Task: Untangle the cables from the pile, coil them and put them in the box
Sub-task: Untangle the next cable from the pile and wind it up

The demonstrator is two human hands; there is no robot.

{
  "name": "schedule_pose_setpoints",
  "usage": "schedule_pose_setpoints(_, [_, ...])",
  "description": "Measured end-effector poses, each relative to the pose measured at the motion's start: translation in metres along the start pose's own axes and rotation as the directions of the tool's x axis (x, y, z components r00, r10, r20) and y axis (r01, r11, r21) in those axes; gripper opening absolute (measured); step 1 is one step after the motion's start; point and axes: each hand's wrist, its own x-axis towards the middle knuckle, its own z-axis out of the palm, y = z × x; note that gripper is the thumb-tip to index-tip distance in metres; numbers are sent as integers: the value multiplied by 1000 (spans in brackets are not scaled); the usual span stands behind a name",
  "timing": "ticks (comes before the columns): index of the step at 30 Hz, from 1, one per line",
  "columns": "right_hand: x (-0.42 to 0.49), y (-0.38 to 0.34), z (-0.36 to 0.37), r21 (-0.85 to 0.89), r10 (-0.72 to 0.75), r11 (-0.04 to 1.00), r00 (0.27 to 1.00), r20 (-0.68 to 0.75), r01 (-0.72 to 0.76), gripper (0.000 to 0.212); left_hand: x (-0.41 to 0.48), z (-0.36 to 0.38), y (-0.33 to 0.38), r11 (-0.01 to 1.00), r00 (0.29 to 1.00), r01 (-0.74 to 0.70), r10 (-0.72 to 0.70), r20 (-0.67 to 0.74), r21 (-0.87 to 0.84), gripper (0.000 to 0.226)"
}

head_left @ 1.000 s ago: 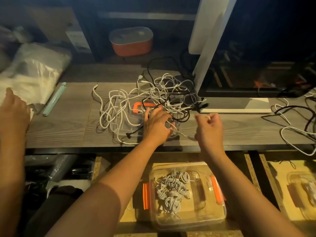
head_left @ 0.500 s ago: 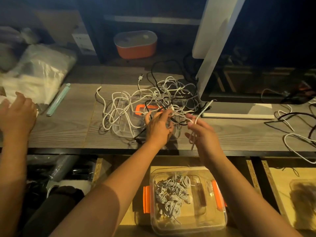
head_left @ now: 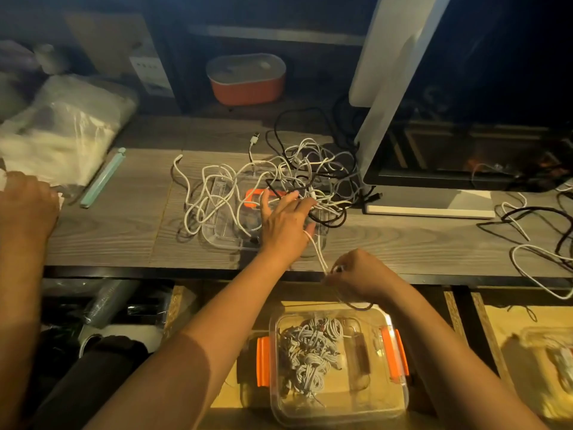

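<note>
Finds the cable pile (head_left: 279,181), white and black leads tangled, on the grey wood-grain surface (head_left: 108,231), lying over a clear lid (head_left: 223,231) with an orange tab. Notes the left hand (head_left: 286,218) laid on the pile's near right part, fingers spread and straight, gripping nothing. Notes the right hand (head_left: 356,271) at the surface's front edge, fingers curled, pinching the end of a white cable (head_left: 317,251) that runs up beside the left hand into the pile. Records the clear box (head_left: 372,395) with orange latches below the front edge, near the right hand, lid off, holding coiled white cables (head_left: 310,358).
</note>
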Motion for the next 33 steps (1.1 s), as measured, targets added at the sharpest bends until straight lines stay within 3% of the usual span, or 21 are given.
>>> schedule_pose_setpoints(2, [-3,-1,1,58,-43,997,999,-12,44,12,-1,1,0,999,1000,2,-3,-23,-41,31])
schedule_pose_setpoints(5, [-11,-9,-2,467,-115,864,976,-183,189,16,-3,5,0,995,998,32,-38,-58,-95,21])
schedule_pose_setpoints(8, [-13,-16,-6,795,-3,556,956,-293,245,22,-9,2,0,997,997,65,-62,53,-49,19])
schedule_pose_setpoints(11, [-14,-26,-15,967,108,64,961,-253,248,16,-15,3,-4,997,988,76,-73,137,-18,28])
schedule_pose_setpoints(12, [-15,-28,-19,962,144,-23,953,-265,271,15,-16,4,-5,997,988,73,-70,137,-18,28])
schedule_pose_setpoints(13, [-16,-28,-23,953,175,-35,941,-291,301,15,-16,4,-4,997,988,74,-70,134,-19,25])
schedule_pose_setpoints(14, [-16,-26,-25,945,199,26,924,-325,327,15,-16,3,-3,996,988,82,-78,135,-25,24])
schedule_pose_setpoints(16, [-15,-19,-26,912,213,265,903,-372,313,15,-15,3,1,993,986,111,-106,130,-30,26])
schedule_pose_setpoints(18, [-11,-10,-23,855,247,465,894,-374,229,16,-15,0,5,991,984,130,-127,127,-21,26])
schedule_pose_setpoints(20, [-6,2,-18,787,284,599,880,-382,148,16,-15,-3,7,995,992,96,-94,86,-30,27])
schedule_pose_setpoints(23, [-4,23,-12,534,254,845,858,-447,28,11,-16,-10,7,999,998,1,-4,-58,-48,34])
schedule_pose_setpoints(24, [-5,31,-11,385,235,922,850,-471,-42,22,-16,-12,7,999,993,-23,18,-118,-45,36])
schedule_pose_setpoints(26, [-6,38,-11,108,143,989,831,-538,-100,66,-16,-14,7,997,980,-70,61,-191,-41,36])
schedule_pose_setpoints(28, [-8,30,-11,-81,-35,996,775,-631,-22,87,-15,-15,9,991,974,-128,120,-190,-32,34])
schedule_pose_setpoints(30, [-6,16,-8,-282,-212,959,738,-641,30,84,-16,-13,12,984,971,-174,166,-169,-32,33])
schedule_pose_setpoints(33, [1,7,0,-443,-332,893,778,-533,77,38,-20,-11,16,975,971,-206,195,-135,-78,32])
